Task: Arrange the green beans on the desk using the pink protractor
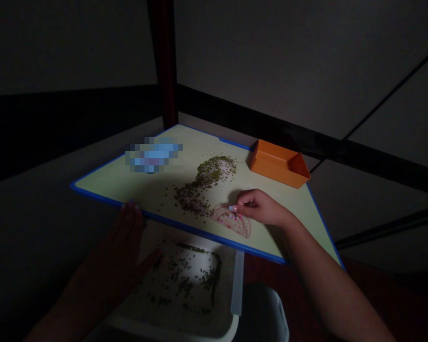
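From the head view, our open left hand (123, 235) is at the counter's (292, 240) near edge; our right curls over the protractor (240, 227) by the seeds (210, 173), grip unclear. Bare space separates seeds from orange box (278, 172).

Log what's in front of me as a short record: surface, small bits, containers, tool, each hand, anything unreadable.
Surface: pale board with blue edging
Small bits: green heap beside a darker scatter
Containers: orange tray at the board's far right; pale tub below the near edge, dark bits inside
Tool: pinkish protractor, lying flat
Right hand: over the protractor, fingers curled; contents unclear
Left hand: fingertips at the near edge, in shadow
Unreadable: pixelated bluish patch, left side
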Tool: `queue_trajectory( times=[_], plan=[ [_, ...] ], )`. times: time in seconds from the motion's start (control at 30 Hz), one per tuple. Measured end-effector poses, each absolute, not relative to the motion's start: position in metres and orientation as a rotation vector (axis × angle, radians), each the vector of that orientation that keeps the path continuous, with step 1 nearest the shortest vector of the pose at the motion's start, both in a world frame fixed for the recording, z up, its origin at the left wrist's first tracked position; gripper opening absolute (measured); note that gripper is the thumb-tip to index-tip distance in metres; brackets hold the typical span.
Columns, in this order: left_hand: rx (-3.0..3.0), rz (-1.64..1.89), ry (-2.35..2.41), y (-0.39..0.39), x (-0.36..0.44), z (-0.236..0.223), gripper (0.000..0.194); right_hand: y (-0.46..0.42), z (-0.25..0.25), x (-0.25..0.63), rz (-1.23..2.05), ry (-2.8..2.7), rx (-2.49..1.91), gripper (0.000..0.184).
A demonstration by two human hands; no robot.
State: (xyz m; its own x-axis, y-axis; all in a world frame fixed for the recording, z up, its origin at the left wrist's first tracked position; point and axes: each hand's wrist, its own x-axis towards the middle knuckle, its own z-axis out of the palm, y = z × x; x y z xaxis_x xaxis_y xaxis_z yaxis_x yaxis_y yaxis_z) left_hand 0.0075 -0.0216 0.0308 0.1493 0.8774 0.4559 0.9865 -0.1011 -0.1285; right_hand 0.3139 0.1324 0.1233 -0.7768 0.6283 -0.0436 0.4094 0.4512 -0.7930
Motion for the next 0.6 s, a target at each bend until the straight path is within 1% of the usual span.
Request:
queue_trajectory(
  times=[0.2,0.6],
  plan=[
    [-2.04,-0.371,-1.777,-0.021,0.006,0.025,0.091,0.132,0.117,0.302,1.131,-2.517,-0.805,0.039],
    [-2.036,-0.435,-1.813,-0.019,0.005,0.02,0.091,0.129,0.117,0.289,0.941,-2.54,-0.782,0.038]
  ],
)
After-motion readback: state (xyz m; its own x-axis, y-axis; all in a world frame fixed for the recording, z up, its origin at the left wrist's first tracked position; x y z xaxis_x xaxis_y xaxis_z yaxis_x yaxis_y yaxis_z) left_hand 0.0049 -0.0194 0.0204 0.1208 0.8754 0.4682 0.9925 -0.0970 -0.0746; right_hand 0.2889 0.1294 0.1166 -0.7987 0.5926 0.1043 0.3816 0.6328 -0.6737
